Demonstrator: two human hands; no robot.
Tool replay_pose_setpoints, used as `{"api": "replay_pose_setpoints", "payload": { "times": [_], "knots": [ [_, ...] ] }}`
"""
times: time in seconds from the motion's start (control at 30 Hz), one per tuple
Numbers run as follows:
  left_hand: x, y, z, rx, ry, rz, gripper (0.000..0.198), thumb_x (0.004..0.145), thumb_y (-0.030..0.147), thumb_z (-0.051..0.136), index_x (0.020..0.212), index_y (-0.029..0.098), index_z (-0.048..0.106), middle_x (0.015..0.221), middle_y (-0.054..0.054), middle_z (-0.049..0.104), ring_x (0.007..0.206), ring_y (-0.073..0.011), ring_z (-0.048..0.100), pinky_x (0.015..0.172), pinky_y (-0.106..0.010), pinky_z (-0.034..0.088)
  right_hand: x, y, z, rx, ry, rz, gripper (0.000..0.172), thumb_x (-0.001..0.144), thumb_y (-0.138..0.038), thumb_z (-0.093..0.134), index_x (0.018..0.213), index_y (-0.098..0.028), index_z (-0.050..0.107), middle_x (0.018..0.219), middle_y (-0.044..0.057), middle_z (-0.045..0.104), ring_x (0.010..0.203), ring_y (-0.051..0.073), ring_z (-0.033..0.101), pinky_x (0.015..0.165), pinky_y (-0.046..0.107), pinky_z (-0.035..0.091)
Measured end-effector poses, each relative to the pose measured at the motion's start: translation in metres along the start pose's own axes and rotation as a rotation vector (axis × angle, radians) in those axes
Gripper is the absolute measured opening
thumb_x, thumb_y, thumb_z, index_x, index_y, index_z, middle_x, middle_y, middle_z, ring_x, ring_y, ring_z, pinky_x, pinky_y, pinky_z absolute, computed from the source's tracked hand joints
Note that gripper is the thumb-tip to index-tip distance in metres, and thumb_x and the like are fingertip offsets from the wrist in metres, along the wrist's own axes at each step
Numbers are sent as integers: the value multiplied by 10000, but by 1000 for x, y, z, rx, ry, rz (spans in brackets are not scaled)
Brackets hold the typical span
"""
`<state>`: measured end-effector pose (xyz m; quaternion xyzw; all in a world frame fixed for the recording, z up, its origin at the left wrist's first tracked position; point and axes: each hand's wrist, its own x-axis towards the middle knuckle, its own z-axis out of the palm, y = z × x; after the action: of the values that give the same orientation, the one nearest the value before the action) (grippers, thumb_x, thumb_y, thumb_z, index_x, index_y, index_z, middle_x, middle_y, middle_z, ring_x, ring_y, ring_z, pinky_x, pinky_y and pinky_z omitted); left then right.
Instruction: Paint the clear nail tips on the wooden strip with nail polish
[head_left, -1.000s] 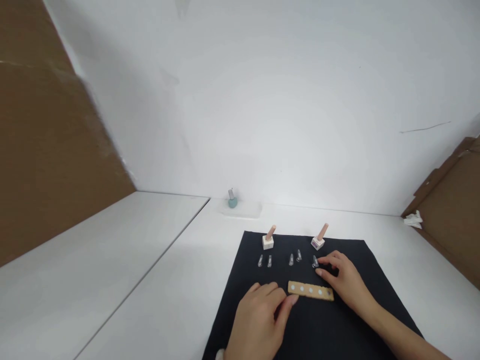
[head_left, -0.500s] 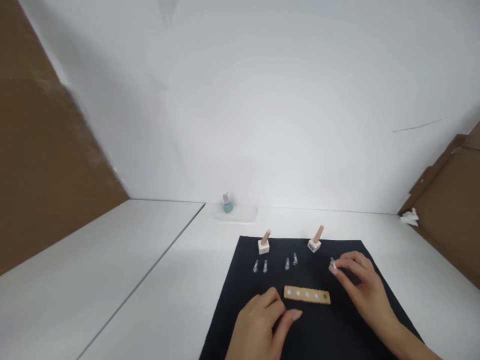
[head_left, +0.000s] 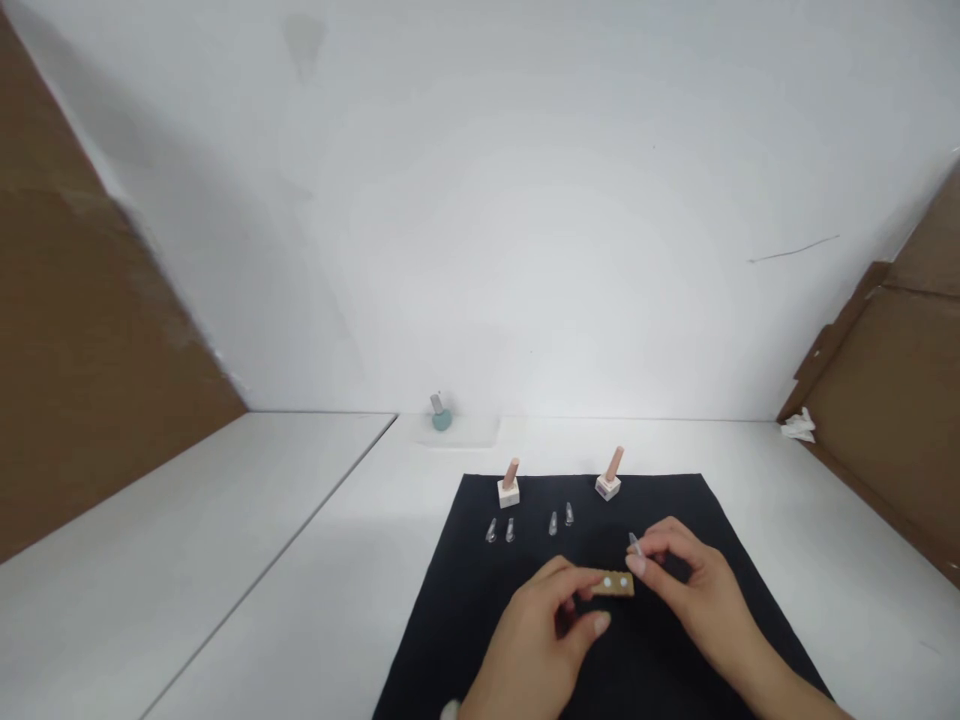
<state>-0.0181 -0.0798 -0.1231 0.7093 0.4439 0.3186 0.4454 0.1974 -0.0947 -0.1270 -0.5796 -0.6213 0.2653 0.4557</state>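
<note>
My left hand [head_left: 536, 630] reaches over the left part of a tan strip [head_left: 615, 590] that has white dots along its top. Its index finger is at the strip, while the thumb stands apart just below, so the fingers look spread. The strip's left end is hidden by the hand. Just right of the strip, my right hand [head_left: 686, 580] pinches a clear nail tip [head_left: 634, 543] between thumb and index finger. More clear nail tips lie in two pairs behind, among them one [head_left: 491, 531] at the left and another [head_left: 569, 514] farther right.
Two polish bottles with white bases and pinkish caps, a left one [head_left: 508, 492] and a right one [head_left: 608, 486], stand at the back of the black mat [head_left: 435, 620]. Beyond are a teal polish bottle [head_left: 442, 420], a white wall [head_left: 525, 220] and crumpled white tissue [head_left: 799, 427].
My left hand has moved onto the strip, which now lies more level, with its right-end dot white instead of dark. My right hand has brought the nail tip leftward, close to the strip.
</note>
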Motion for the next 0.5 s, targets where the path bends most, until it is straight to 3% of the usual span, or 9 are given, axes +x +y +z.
{"api": "replay_pose_setpoints", "payload": {
  "times": [0.17,0.5],
  "knots": [
    [23,23,14,-126,108,-27,142,799,215,676,813,232,817,789,-19,727,708,-204,654,669,-307,499,6,-12,14,57,-24,-3,255,875,-458,738,761,-234,786,762,23,682,692,190,636,682,292,557],
    [34,21,14,-148,202,-2,149,768,318,700,759,223,814,749,-21,735,692,-211,640,655,-315,482,12,-10,17,64,12,-43,210,898,-403,709,808,-231,788,826,30,684,766,194,645,745,298,558]
  ]
}}
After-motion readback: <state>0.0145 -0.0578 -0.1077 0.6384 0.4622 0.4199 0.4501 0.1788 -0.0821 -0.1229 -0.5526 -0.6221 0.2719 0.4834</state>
